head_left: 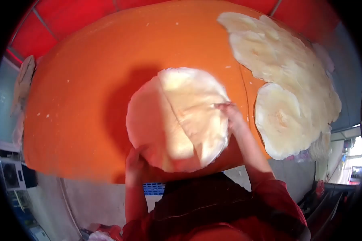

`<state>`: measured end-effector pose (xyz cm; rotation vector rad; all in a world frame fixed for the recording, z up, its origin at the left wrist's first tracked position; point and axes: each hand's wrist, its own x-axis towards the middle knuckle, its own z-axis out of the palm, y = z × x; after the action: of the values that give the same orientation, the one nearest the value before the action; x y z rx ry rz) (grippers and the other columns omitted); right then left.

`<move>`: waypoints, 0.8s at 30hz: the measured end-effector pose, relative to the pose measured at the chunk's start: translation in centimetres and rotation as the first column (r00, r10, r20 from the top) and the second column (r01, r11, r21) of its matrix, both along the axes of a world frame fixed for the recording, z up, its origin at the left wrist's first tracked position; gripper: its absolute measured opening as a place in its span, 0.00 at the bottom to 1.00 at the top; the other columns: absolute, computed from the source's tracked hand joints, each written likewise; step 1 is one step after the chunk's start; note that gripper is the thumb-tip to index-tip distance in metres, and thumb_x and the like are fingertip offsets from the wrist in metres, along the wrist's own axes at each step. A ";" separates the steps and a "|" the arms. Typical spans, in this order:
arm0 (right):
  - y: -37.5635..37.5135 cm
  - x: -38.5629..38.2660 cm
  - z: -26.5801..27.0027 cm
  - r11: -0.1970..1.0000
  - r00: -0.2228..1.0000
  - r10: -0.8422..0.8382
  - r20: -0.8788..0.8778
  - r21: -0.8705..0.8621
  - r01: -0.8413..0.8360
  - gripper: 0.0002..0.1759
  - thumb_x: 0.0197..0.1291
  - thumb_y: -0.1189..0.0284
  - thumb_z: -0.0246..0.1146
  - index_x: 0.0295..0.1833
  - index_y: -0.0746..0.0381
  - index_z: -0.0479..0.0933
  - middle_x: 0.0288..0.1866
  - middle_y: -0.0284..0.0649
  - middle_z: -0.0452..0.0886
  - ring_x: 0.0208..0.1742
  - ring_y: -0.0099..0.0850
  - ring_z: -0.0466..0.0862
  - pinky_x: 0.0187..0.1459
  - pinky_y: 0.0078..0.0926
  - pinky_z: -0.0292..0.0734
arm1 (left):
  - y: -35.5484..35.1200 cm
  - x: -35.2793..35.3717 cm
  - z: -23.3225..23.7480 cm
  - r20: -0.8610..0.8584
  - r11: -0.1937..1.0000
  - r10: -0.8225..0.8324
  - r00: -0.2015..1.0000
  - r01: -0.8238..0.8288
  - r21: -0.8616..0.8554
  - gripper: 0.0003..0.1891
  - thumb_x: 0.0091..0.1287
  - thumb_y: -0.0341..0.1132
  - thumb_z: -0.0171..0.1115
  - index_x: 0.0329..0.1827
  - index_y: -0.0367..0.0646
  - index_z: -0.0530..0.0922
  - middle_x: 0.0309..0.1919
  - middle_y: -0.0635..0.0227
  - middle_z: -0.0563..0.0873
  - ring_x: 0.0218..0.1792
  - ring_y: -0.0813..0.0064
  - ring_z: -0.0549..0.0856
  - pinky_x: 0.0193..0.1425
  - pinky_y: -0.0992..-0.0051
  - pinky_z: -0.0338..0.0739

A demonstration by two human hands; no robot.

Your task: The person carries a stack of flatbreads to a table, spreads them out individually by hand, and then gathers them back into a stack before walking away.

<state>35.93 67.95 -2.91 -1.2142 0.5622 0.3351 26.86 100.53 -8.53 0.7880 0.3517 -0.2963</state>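
An orange tabletop (88,52) takes up most of the view, its near edge running in front of the person and its far edge curving below a red surface (76,18) crossed by thin pale lines. Along the right edge, from the far right corner toward the near right corner, lies a broad heap of pale, flat sheets (285,60), overlapping and uneven at the rims. The nearest of them, a roundish sheet (275,120), lies on the left side of the heap toward the near edge. The person's dark garment (205,197) and red sleeve (277,197) show just off the near edge.

Near the middle of that edge is a large round sheet (181,116), held up at least in part, with its shadow falling on the tabletop to its left. A slanting line crosses it from far rim to near rim; whether this is a crease or a layer's edge I cannot tell.

The right hand (230,110) has its grip closed on the right rim, the sheet wrinkling there. The left hand (136,161) is at the near left rim; blur and shade hide how tightly its grip is closed. A blue lattice (154,188) shows below the near edge, and small pale flecks (49,115) dot the tabletop's left side.
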 end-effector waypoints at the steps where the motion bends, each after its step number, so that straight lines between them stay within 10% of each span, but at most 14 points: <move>1: 0.9 -0.1 -0.9 0.986 1.000 0.001 0.014 -0.167 0.001 0.10 0.50 0.76 0.61 0.38 0.71 0.75 0.44 0.48 0.77 0.44 0.32 0.78 0.44 0.26 0.75 | -0.6 0.3 1.0 0.015 1.000 -0.010 1.000 0.011 -0.019 0.23 0.56 0.30 0.52 0.56 0.34 0.64 0.52 0.59 0.72 0.55 0.66 0.71 0.57 0.68 0.66; 3: 3.0 0.0 -5.5 0.926 0.981 0.136 0.138 -0.371 -0.076 0.08 0.53 0.74 0.61 0.36 0.69 0.76 0.42 0.39 0.78 0.44 0.23 0.73 0.43 0.19 0.70 | -1.4 0.1 2.5 -0.002 0.999 0.022 1.000 -0.022 -0.024 0.26 0.56 0.30 0.53 0.59 0.35 0.62 0.54 0.58 0.71 0.57 0.65 0.69 0.58 0.67 0.65; 9: 3.3 0.6 -1.5 1.000 0.996 -0.017 0.084 -0.020 0.018 0.10 0.50 0.75 0.60 0.40 0.64 0.75 0.36 0.39 0.77 0.34 0.28 0.77 0.37 0.26 0.75 | -2.4 -1.1 3.3 -0.030 0.996 -0.023 0.999 0.025 0.085 0.24 0.55 0.30 0.55 0.57 0.33 0.65 0.50 0.61 0.75 0.51 0.70 0.74 0.55 0.73 0.68; 10: 1.9 0.5 -0.3 0.979 0.980 -0.184 0.081 0.102 0.176 0.09 0.49 0.75 0.59 0.39 0.63 0.75 0.32 0.39 0.78 0.31 0.29 0.77 0.33 0.27 0.76 | -2.4 -1.7 2.2 0.037 0.989 -0.010 0.999 0.004 0.150 0.23 0.56 0.30 0.55 0.55 0.33 0.67 0.48 0.61 0.76 0.50 0.71 0.75 0.54 0.75 0.69; 12: -4.1 1.1 2.0 0.929 0.972 -0.011 0.234 0.362 -0.077 0.14 0.48 0.72 0.57 0.42 0.66 0.73 0.35 0.41 0.78 0.34 0.31 0.79 0.37 0.29 0.78 | -2.5 -2.2 1.6 0.021 0.976 0.077 0.997 -0.080 0.204 0.19 0.56 0.30 0.56 0.51 0.32 0.70 0.46 0.61 0.77 0.48 0.73 0.76 0.52 0.73 0.70; 14: -12.6 1.1 2.3 0.943 0.927 -0.031 0.373 0.320 -0.097 0.16 0.49 0.75 0.54 0.45 0.67 0.72 0.38 0.43 0.78 0.38 0.33 0.80 0.42 0.30 0.78 | -1.6 -2.7 -3.4 -0.065 0.958 0.080 0.995 -0.059 0.281 0.20 0.56 0.30 0.56 0.51 0.32 0.70 0.46 0.59 0.77 0.48 0.73 0.76 0.51 0.72 0.71; 15: -14.5 -0.8 5.1 0.981 0.915 -0.013 0.403 0.181 -0.066 0.18 0.49 0.74 0.55 0.48 0.68 0.70 0.41 0.45 0.78 0.41 0.34 0.79 0.45 0.32 0.76 | -2.4 -3.2 -2.0 -0.038 0.971 0.239 0.970 -0.238 0.034 0.19 0.54 0.28 0.57 0.50 0.33 0.70 0.43 0.58 0.77 0.43 0.71 0.78 0.45 0.71 0.75; 17: -21.3 -4.2 7.2 0.931 0.895 -0.226 0.384 0.355 0.083 0.19 0.52 0.73 0.55 0.50 0.68 0.69 0.44 0.46 0.77 0.44 0.35 0.79 0.47 0.33 0.75 | -2.9 -5.9 0.6 0.273 0.817 0.063 0.960 -0.206 0.538 0.20 0.52 0.27 0.58 0.50 0.33 0.70 0.42 0.57 0.77 0.42 0.68 0.79 0.44 0.70 0.77; 18: -23.5 -6.9 9.2 0.944 0.887 -0.242 0.393 0.307 0.122 0.20 0.53 0.72 0.55 0.52 0.68 0.68 0.45 0.47 0.76 0.45 0.35 0.79 0.48 0.33 0.75 | -3.2 -6.5 1.7 0.379 0.653 -0.118 0.918 -0.216 0.726 0.21 0.51 0.26 0.59 0.50 0.33 0.70 0.41 0.57 0.77 0.42 0.67 0.79 0.43 0.70 0.77; 22: -37.0 -21.7 14.2 0.899 0.751 -0.358 0.555 -0.013 0.438 0.25 0.56 0.67 0.55 0.58 0.66 0.64 0.53 0.45 0.72 0.50 0.33 0.75 0.54 0.31 0.69 | -5.8 -5.7 6.2 0.129 0.885 0.292 0.948 -0.319 0.339 0.28 0.47 0.23 0.58 0.56 0.35 0.65 0.45 0.57 0.76 0.46 0.61 0.78 0.48 0.66 0.76; 24: -39.6 -30.3 16.1 0.535 0.623 -0.253 0.740 -0.429 0.728 0.32 0.57 0.61 0.51 0.63 0.69 0.56 0.61 0.49 0.64 0.63 0.35 0.63 0.63 0.31 0.55 | -9.1 -7.0 10.4 0.315 0.769 0.301 0.900 -0.424 0.478 0.30 0.48 0.23 0.58 0.59 0.36 0.62 0.48 0.57 0.75 0.47 0.62 0.77 0.50 0.66 0.75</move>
<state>5.62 28.32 13.15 -1.7065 0.4646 -0.8974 19.84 91.48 1.86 1.2724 0.3742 0.2812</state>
